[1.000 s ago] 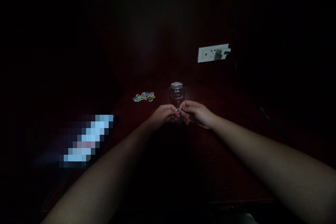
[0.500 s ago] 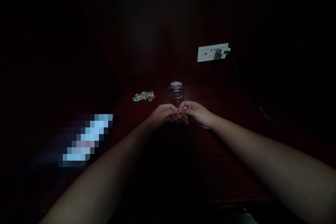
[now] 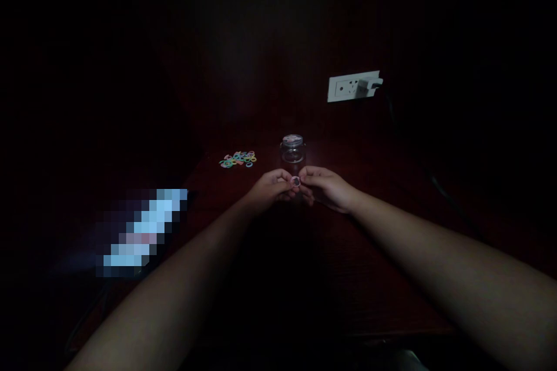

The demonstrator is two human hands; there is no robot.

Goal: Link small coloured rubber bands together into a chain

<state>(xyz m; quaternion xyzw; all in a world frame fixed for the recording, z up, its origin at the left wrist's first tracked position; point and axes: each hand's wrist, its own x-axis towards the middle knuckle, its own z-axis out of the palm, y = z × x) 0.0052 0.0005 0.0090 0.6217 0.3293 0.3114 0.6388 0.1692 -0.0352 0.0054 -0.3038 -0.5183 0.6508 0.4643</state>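
Pink band (image 3: 296,177), a small ring, is held up between the two hands in the head view, near the middle of the picture and above the dark red table (image 3: 374,295). Left hand (image 3: 270,186) pinches one side of it between thumb and forefinger, the other fingers curled loosely underneath. Right hand (image 3: 327,186) grips the opposite side in the same way, thumb and forefinger closed on the rim, its lower fingers bent and slightly spread. Between the fingertips the loop stands open and roundish, with a dark middle; its finer detail is too small to make out.

Just beyond the hands, a clear jar (image 3: 293,153) stands upright with its lid (image 3: 292,139) on. Left of the jar, and apart from it, lies a loose pile of colored bands (image 3: 237,160), with green, yellow, blue and pink among them. One blue ring (image 3: 249,165) lies at the near right edge of that pile.

Near the left forearm is a bright screen (image 3: 145,232), blurred into blocks. On the dark wall at right, a white socket plate (image 3: 342,90) carries a plug (image 3: 369,85). Below it, a dark cord (image 3: 441,190) runs down toward the right forearm.
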